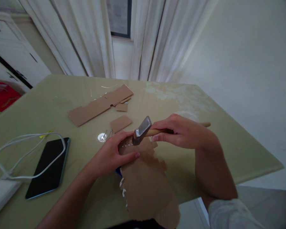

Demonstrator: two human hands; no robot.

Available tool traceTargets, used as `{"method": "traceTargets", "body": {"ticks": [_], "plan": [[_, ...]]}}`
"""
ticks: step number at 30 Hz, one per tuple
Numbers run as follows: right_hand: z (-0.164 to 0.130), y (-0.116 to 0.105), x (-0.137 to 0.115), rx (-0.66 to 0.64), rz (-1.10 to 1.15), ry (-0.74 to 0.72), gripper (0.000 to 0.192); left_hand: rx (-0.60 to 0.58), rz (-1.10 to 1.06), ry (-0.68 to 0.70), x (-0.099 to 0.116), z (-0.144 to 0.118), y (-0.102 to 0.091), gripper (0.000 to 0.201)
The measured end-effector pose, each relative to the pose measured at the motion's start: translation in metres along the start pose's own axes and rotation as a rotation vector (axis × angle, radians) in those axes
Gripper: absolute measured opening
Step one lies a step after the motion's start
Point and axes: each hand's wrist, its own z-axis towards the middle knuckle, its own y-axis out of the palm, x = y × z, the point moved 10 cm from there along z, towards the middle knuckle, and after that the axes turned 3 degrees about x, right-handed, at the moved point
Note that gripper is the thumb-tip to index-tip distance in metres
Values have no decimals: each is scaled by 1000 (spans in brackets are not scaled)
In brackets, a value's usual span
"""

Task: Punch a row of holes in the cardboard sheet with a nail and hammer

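Observation:
A hammer with a metal head and wooden handle is in my right hand, its fingers closed round the handle. The hammer's head is over the far end of a brown piece of cardboard. My left hand grips that cardboard at its left side, thumb on top and the other fingers partly hidden. Between thumb and forefinger runs a patch of small pale dots, holes or nail heads, I cannot tell which. Something blue peeks out under the cardboard below my left hand. The cardboard's side edges are torn.
Beyond my left hand, several nails stand by a small white round dish. Cut cardboard strips and a smaller cardboard piece lie farther back. On the left are a dark tablet, a white cable and a white box.

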Motion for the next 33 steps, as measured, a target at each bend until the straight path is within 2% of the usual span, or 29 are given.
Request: {"method": "traceTargets", "body": {"ticks": [4, 16, 23, 29, 31, 33], "plan": [[7, 10, 7, -71, -31, 63, 30, 12, 32, -22, -5, -1, -1, 58], [13, 18, 14, -97, 27, 65, 32, 14, 32, 14, 1, 0, 0, 53], [17, 32, 19, -133, 4, 108, 30, 4, 2, 3, 1, 1, 0, 52], [12, 22, 15, -84, -94, 90, 29, 18, 36, 34, 2, 2, -1, 53], [8, 15, 15, -6, -113, 99, 33, 43, 57, 54, 4, 1, -3, 54], [4, 6, 20, 152, -118, 138, 38, 77, 73, 73, 4, 0, -5, 56]]}}
